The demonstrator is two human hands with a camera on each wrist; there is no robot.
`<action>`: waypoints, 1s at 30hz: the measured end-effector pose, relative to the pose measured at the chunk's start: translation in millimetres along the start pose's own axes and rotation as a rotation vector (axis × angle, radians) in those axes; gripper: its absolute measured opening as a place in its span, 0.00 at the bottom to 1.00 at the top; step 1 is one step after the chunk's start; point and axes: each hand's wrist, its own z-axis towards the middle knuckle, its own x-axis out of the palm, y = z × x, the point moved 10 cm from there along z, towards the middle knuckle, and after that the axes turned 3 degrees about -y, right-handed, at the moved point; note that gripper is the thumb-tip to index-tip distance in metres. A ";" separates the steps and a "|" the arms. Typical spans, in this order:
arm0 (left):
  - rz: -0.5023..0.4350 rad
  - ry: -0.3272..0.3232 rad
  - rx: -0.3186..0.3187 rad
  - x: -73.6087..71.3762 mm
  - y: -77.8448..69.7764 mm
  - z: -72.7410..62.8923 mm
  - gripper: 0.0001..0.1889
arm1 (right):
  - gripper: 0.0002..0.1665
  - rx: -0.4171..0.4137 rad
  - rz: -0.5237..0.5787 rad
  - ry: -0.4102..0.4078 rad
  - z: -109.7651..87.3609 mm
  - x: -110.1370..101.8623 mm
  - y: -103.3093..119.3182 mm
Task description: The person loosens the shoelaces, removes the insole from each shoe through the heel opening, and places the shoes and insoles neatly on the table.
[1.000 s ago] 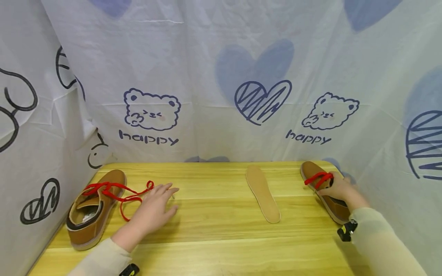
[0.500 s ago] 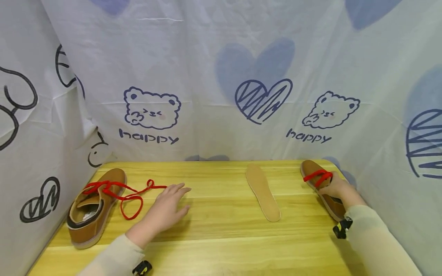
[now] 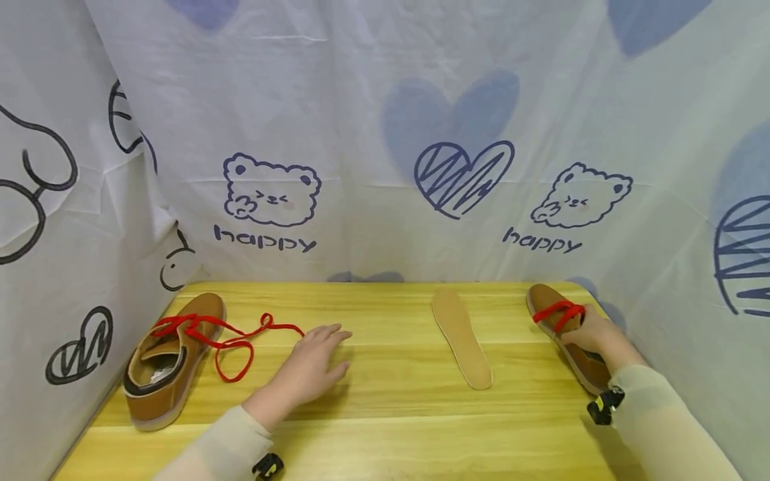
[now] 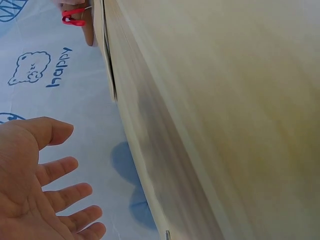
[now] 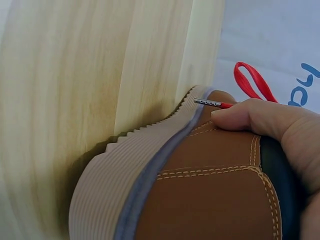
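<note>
My right hand (image 3: 595,334) grips a brown shoe (image 3: 547,300) with red laces at the right end of the table. In the right wrist view, the thumb (image 5: 250,116) presses the side of that shoe (image 5: 200,195), beside a red lace's metal tip (image 5: 207,103). My left hand (image 3: 311,367) hovers over the table with its fingers spread and relaxed; the left wrist view shows its palm (image 4: 25,190) bare. Left of it stands a second brown shoe (image 3: 150,407), whose loose red lace (image 3: 240,344) trails over the wood as far as the fingers.
Between the hands and nearer the right shoe, a tan insole (image 3: 463,341) lies flat on the wooden table (image 3: 385,441). A printed white cloth (image 3: 361,133) closes off the back and both sides of the table.
My left hand has moved right, away from the left shoe, uncovering more of its lace. The right hand stays on the right shoe, with little movement.
</note>
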 end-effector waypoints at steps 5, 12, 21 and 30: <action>-0.010 -0.008 0.008 3.9 -2.6 1.5 0.27 | 0.53 -0.023 0.008 0.008 -2.9 -0.2 1.4; -0.017 0.000 0.015 10.2 -6.0 5.9 0.27 | 0.50 -0.096 0.048 0.014 -9.1 -0.1 11.6; -0.021 0.017 0.031 19.1 -12.7 12.6 0.28 | 0.50 -0.148 0.037 0.027 -17.8 -2.0 24.9; -0.033 0.033 0.047 23.3 -19.6 19.6 0.27 | 0.44 -0.212 0.052 0.027 -27.3 -4.0 44.4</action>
